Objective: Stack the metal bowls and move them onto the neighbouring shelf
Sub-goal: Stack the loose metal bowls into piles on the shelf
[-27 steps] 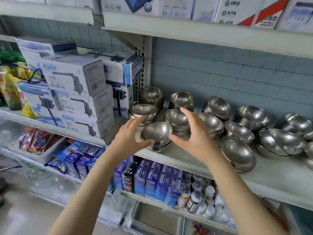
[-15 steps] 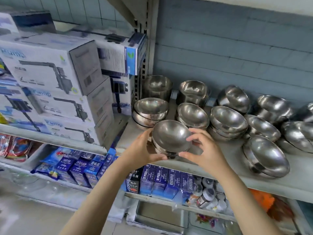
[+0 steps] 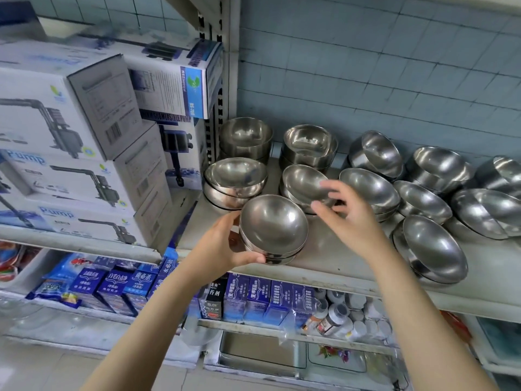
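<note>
The L hand [image 3: 222, 246] gripped the front stack [image 3: 272, 230] of metal bowls, thumb under its near edge & fingers round the left side. This stack was at the front edge of the bowl shelf [image 3: 338, 258]; I could not tell if it was lifted or resting. The R hand [image 3: 346, 213] was loose, fingers spread & a little curved, holding nothing, just beside the rim of the middle stack [image 3: 304, 184]. The picture was blurred there, so contact was not sure.

The step, as I judged it, was to take the middle stack & nest it w/ the front one. To do it well, the R hand should grip low, round the wall of the lowest bowl, not the top rim only, because smooth steel bowls probably slide apart. It should lift straight up, as the left stack [image 3: 235, 179] & the back ones stood very near. The L hand should hold its stack level so the new bowls drop in centred. For the neighbouring shelf [image 3: 84, 245], both hands under the pile would be safer, as the pump boxes [image 3: 70, 114] took much room there.
</note>
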`<action>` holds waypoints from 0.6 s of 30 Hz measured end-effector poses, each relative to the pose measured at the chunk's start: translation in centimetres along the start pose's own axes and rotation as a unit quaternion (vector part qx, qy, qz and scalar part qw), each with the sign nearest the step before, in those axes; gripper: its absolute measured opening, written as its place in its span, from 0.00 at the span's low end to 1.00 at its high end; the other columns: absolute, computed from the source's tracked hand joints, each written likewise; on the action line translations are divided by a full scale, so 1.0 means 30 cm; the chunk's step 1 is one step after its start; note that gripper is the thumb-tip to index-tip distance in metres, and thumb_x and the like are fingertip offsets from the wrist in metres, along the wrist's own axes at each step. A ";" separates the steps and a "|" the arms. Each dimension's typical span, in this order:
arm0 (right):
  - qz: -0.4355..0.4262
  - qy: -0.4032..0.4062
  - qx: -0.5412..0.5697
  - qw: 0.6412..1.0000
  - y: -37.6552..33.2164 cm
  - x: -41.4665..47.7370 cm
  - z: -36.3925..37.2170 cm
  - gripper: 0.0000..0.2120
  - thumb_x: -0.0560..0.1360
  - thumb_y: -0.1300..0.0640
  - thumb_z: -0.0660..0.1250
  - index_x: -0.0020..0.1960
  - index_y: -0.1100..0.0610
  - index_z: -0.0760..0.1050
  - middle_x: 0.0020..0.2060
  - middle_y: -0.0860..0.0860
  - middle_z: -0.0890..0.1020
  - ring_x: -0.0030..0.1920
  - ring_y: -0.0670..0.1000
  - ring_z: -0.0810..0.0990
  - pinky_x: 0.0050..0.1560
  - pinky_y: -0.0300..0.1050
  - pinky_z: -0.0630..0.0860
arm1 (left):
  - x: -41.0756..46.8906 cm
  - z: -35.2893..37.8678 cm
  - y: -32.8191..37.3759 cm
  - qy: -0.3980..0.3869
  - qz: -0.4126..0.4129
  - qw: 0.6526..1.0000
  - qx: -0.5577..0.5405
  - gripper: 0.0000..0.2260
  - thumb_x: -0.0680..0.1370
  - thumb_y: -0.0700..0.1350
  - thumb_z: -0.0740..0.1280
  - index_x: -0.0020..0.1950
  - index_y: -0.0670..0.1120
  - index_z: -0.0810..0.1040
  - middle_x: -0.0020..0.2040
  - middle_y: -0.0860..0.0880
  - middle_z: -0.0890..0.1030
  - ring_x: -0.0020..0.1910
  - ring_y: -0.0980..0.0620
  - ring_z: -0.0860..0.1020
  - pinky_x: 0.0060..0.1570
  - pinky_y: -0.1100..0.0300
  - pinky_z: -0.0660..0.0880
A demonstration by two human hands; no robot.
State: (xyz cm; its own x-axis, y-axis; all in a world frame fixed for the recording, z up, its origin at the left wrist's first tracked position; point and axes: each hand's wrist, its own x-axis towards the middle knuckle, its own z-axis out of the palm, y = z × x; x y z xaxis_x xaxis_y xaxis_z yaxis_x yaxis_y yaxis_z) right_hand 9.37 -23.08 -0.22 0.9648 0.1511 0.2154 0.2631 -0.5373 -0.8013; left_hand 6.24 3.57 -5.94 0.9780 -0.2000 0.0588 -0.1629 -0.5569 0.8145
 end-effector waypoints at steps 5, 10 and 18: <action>0.016 -0.092 -0.097 0.991 0.034 0.064 -0.076 0.12 0.76 0.51 0.72 0.60 0.45 0.80 0.58 0.37 0.78 0.59 0.39 0.76 0.60 0.37 0.73 | -0.011 -0.032 0.002 0.018 0.004 1.000 0.015 0.52 0.56 0.74 0.71 0.74 0.50 0.64 0.69 0.53 0.73 0.66 0.55 0.72 0.66 0.57 0.69; -0.010 -0.059 -0.127 0.990 0.093 0.066 -0.035 0.06 0.76 0.58 0.73 0.52 0.50 0.84 0.49 0.44 0.85 0.50 0.38 0.80 0.56 0.33 0.75 | -0.013 -0.029 0.010 0.015 -0.005 1.000 0.023 0.52 0.56 0.75 0.70 0.73 0.50 0.65 0.67 0.53 0.75 0.63 0.54 0.75 0.64 0.55 0.73; -0.085 0.068 -0.012 0.994 -0.008 0.010 -0.088 0.10 0.78 0.62 0.70 0.48 0.47 0.80 0.46 0.43 0.84 0.47 0.39 0.82 0.51 0.29 0.73 | -0.009 -0.017 0.010 0.011 -0.006 1.000 0.021 0.51 0.56 0.72 0.73 0.72 0.49 0.66 0.64 0.51 0.77 0.59 0.53 0.78 0.61 0.54 0.76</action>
State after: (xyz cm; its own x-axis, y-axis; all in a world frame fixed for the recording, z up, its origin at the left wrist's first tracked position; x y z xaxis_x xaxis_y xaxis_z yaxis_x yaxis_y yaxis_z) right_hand 9.62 -25.09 1.50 0.8975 0.1281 0.4220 0.4211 -0.5329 -0.7340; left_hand 5.99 3.85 -5.42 0.9824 -0.1764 0.0619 -0.1562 -0.5929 0.7900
